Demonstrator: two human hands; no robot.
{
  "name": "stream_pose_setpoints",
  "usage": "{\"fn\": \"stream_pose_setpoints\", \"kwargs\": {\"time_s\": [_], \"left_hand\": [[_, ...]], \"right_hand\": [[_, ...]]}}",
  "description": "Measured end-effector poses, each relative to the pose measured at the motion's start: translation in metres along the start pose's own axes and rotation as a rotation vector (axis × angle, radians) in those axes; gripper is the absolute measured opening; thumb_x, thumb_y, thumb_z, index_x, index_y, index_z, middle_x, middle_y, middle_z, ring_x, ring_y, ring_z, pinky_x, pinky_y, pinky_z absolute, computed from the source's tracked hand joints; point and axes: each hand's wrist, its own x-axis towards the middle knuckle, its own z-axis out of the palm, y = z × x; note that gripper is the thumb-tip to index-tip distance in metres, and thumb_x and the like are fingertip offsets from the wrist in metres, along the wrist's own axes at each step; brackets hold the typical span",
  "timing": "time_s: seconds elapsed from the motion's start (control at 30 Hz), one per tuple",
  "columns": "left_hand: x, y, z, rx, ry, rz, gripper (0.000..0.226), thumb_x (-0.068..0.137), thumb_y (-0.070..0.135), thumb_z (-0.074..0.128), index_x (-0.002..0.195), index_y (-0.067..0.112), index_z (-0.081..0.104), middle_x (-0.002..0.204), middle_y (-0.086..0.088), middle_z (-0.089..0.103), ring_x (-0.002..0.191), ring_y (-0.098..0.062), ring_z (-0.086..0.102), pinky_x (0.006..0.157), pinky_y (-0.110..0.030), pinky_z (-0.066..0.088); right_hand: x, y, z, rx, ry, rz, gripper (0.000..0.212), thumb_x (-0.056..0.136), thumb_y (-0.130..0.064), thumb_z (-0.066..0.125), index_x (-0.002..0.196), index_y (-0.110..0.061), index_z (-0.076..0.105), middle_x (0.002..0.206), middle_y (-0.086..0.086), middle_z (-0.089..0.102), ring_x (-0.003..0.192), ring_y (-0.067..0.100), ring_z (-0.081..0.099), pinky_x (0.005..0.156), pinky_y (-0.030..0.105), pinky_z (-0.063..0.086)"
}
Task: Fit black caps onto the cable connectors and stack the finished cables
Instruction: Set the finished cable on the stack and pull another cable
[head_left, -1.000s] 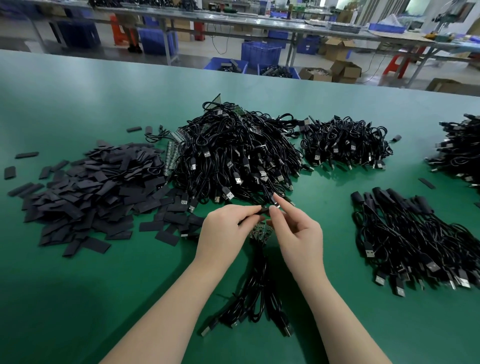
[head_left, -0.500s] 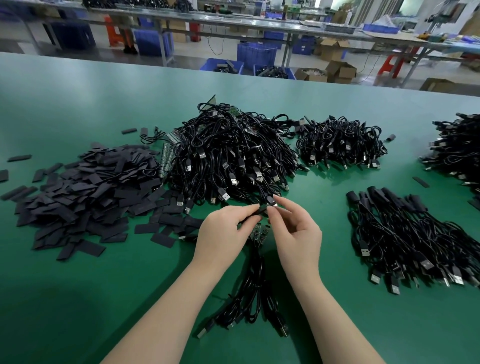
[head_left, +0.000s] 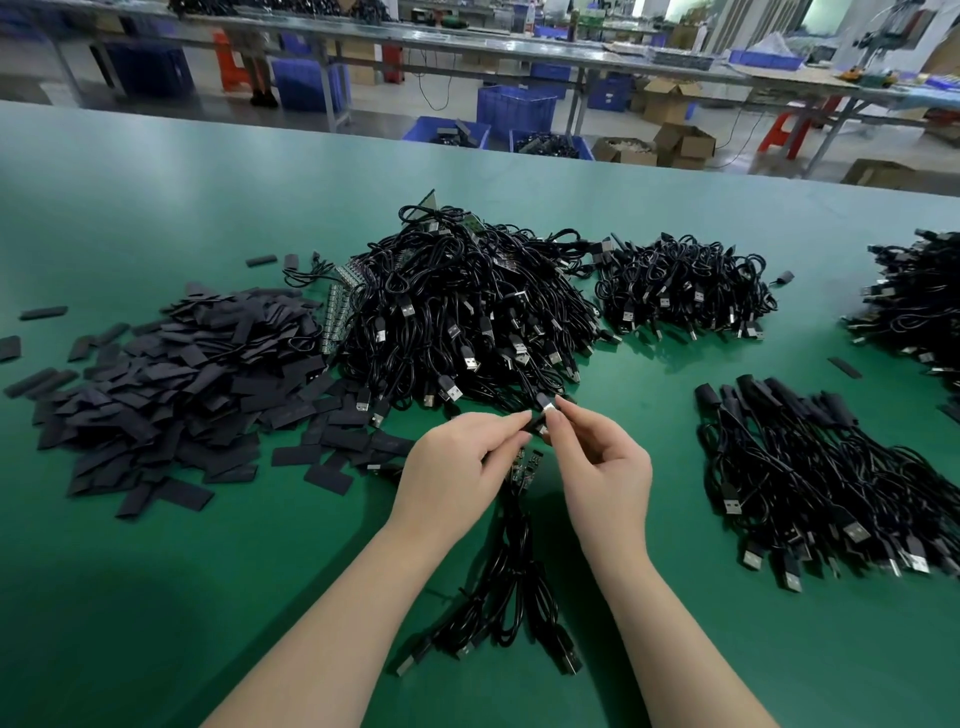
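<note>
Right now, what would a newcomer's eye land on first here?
Both hands, left hand and right hand, pinch one connector at centre. Behind them rises a big tangle of black cables, with flat black caps heaped to its left.

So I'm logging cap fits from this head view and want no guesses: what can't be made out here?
- Small black cap: mostly covered by the left hand and right hand fingertips; how far it is seated is unclear.
- Bundle of black cables: its upper end is hidden under both hands.
- Far-right heap of black cables: cut by the frame edge.
</note>
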Motion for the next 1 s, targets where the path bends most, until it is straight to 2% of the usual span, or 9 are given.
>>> {"fn": "stream_pose_setpoints", "kwargs": {"time_s": [0.13, 0.23, 0.33, 0.4, 0.47, 0.57, 0.67, 0.83, 1.0], "left_hand": [[0.001, -0.002, 0.0, -0.01, 0.001, -0.024, 0.025, 0.093, 0.022, 0.066, 0.117, 0.023, 0.072, 0.104, 0.008, 0.073, 0.096, -0.003, 0.065, 0.082, -0.028, 0.054], [0.001, 0.001, 0.002, -0.022, 0.019, -0.019, 0.024, 0.094, 0.02, 0.063, 0.115, 0.026, 0.072, 0.103, 0.011, 0.073, 0.094, -0.004, 0.065, 0.078, -0.033, 0.055], [0.001, 0.003, 0.002, 0.011, 0.042, 0.018, 0.026, 0.091, 0.019, 0.06, 0.112, 0.028, 0.073, 0.102, 0.014, 0.072, 0.095, -0.001, 0.064, 0.077, -0.029, 0.055], [0.0, 0.003, 0.001, 0.042, 0.04, 0.002, 0.033, 0.088, 0.023, 0.064, 0.12, 0.031, 0.069, 0.103, 0.014, 0.071, 0.094, 0.0, 0.061, 0.077, -0.02, 0.052], [0.001, 0.002, -0.001, 0.091, 0.025, -0.004, 0.04, 0.085, 0.029, 0.069, 0.125, 0.032, 0.065, 0.104, 0.014, 0.07, 0.09, -0.001, 0.06, 0.075, -0.018, 0.05], [0.004, -0.001, -0.004, 0.181, -0.022, 0.019, 0.042, 0.085, 0.035, 0.07, 0.127, 0.031, 0.064, 0.107, 0.015, 0.07, 0.091, -0.001, 0.062, 0.083, -0.024, 0.05], [0.005, -0.005, -0.005, 0.217, -0.037, 0.002, 0.029, 0.086, 0.029, 0.071, 0.115, 0.03, 0.072, 0.105, 0.015, 0.071, 0.097, -0.005, 0.065, 0.086, -0.034, 0.054], [0.006, -0.004, -0.004, 0.165, 0.004, 0.018, 0.016, 0.086, 0.018, 0.072, 0.1, 0.025, 0.076, 0.095, 0.014, 0.073, 0.091, -0.005, 0.066, 0.08, -0.034, 0.055], [0.004, -0.004, -0.002, 0.047, -0.046, 0.004, 0.02, 0.087, 0.015, 0.07, 0.103, 0.025, 0.075, 0.097, 0.015, 0.071, 0.093, -0.001, 0.061, 0.082, -0.017, 0.048]], "right_hand": [[-0.001, 0.002, 0.001, -0.015, -0.002, 0.022, 0.018, 0.09, -0.02, 0.072, 0.103, -0.031, 0.073, 0.092, -0.01, 0.077, 0.091, 0.006, 0.072, 0.078, 0.013, 0.054], [-0.002, 0.003, 0.003, 0.023, -0.084, 0.111, 0.028, 0.089, -0.028, 0.074, 0.116, -0.031, 0.067, 0.087, -0.006, 0.077, 0.084, 0.005, 0.072, 0.073, 0.013, 0.053], [-0.002, 0.002, 0.006, 0.027, -0.152, 0.129, 0.005, 0.09, -0.023, 0.073, 0.089, -0.027, 0.076, 0.073, -0.003, 0.074, 0.068, 0.002, 0.067, 0.064, 0.013, 0.052], [-0.001, 0.001, 0.005, 0.024, -0.154, 0.115, 0.016, 0.091, -0.021, 0.071, 0.076, -0.025, 0.077, 0.067, -0.004, 0.071, 0.063, 0.003, 0.063, 0.063, 0.015, 0.051], [0.001, 0.0, 0.002, 0.09, -0.12, 0.15, 0.016, 0.092, -0.024, 0.071, 0.077, -0.023, 0.077, 0.071, -0.002, 0.071, 0.065, 0.006, 0.064, 0.064, 0.018, 0.052], [0.007, -0.002, -0.002, 0.221, -0.022, 0.22, 0.017, 0.093, -0.027, 0.068, 0.081, -0.023, 0.079, 0.082, 0.004, 0.075, 0.076, 0.013, 0.07, 0.065, 0.019, 0.053], [0.011, -0.003, -0.004, 0.308, 0.007, 0.252, 0.02, 0.095, -0.025, 0.066, 0.082, -0.025, 0.08, 0.083, 0.003, 0.075, 0.074, 0.013, 0.068, 0.063, 0.018, 0.052], [0.006, 0.003, -0.001, 0.11, -0.073, 0.214, 0.012, 0.088, -0.015, 0.074, 0.094, -0.025, 0.078, 0.087, -0.003, 0.078, 0.075, 0.006, 0.07, 0.068, 0.014, 0.052], [0.002, 0.005, -0.001, -0.068, -0.116, 0.121, 0.015, 0.088, -0.018, 0.075, 0.089, -0.033, 0.077, 0.088, -0.011, 0.077, 0.085, 0.002, 0.071, 0.073, 0.013, 0.051]]}}
